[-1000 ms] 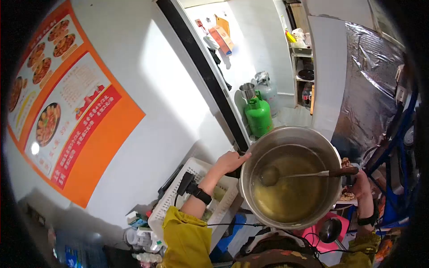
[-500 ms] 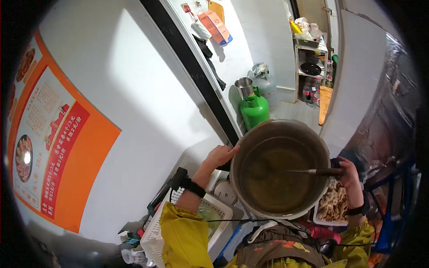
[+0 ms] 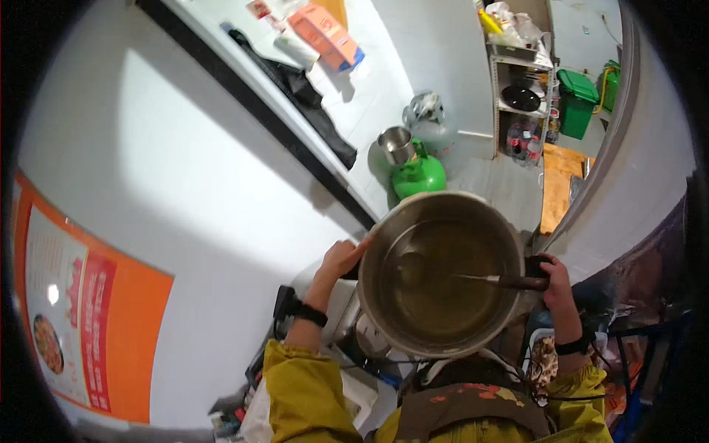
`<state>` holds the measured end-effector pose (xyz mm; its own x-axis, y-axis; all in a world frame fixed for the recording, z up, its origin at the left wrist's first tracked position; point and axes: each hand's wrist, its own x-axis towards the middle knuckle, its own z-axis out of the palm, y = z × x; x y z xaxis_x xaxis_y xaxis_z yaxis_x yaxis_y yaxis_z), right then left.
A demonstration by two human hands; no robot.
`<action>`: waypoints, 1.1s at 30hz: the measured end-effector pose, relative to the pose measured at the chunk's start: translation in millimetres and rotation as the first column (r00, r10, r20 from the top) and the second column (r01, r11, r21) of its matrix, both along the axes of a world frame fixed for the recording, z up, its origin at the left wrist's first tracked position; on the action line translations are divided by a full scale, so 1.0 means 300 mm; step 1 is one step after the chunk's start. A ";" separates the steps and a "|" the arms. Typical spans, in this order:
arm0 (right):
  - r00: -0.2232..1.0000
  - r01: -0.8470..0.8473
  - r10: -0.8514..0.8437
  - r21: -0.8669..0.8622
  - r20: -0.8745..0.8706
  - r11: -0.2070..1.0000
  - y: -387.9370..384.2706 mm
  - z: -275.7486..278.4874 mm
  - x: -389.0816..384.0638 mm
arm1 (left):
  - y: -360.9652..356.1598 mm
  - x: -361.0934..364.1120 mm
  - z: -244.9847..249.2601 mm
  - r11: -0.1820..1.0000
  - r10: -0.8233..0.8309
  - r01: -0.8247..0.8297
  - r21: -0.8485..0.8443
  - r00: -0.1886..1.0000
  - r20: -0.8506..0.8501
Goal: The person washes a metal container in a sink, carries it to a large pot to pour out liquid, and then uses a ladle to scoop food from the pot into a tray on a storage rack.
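A large metal pot (image 3: 478, 202) is held in front of my body, with cloudy yellowish-brown liquid (image 3: 443, 310) inside. My left hand (image 3: 341, 260) is closed around the dark handle on the pot's left side. On the opposite side, my right hand (image 3: 558, 282) grips the dark right handle. A ladle (image 3: 521, 283) rests in the pot, its bowl under the liquid and its brown handle lying over the right rim against my right hand. Below my right forearm sits a white tray (image 3: 533, 347) of brown food pieces.
Ahead, past the dark door frame (image 3: 258, 111), stands a green gas cylinder (image 3: 419, 179) with a steel pot (image 3: 396, 146) on top. Farther back are a loaded shelf rack (image 3: 496, 111), a green bin (image 3: 576, 111) and a wooden board (image 3: 556, 196). A white basket (image 3: 358, 395) lies below left.
I have moved forward with the pot toward the doorway, so the tray and basket slip back under me. My view has turned right, bringing the green bin into sight.
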<state>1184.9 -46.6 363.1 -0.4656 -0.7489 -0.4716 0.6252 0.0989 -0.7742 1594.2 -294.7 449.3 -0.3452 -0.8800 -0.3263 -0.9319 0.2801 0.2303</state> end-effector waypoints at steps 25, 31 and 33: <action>0.965 0.224 -0.213 0.055 -0.153 0.973 -0.877 0.024 -0.348 | -0.909 -0.431 -0.067 0.994 0.020 -0.035 -0.099 0.988 -0.153; 0.929 0.329 -0.340 -0.097 -0.145 0.939 -1.007 0.077 -0.569 | -1.133 -0.746 -0.073 0.997 -0.047 0.037 -0.066 0.987 -0.154; 0.899 0.375 -0.388 -0.102 -0.203 0.921 -1.067 0.057 -0.670 | -1.236 -0.873 -0.097 0.994 -0.102 0.093 -0.060 0.979 -0.176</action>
<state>984.0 -366.6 380.1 -0.8063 -0.5166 -0.2881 0.4232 -0.1636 -0.8911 1332.5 -665.5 420.4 -0.4788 -0.8533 -0.2066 -0.8446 0.3834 0.3737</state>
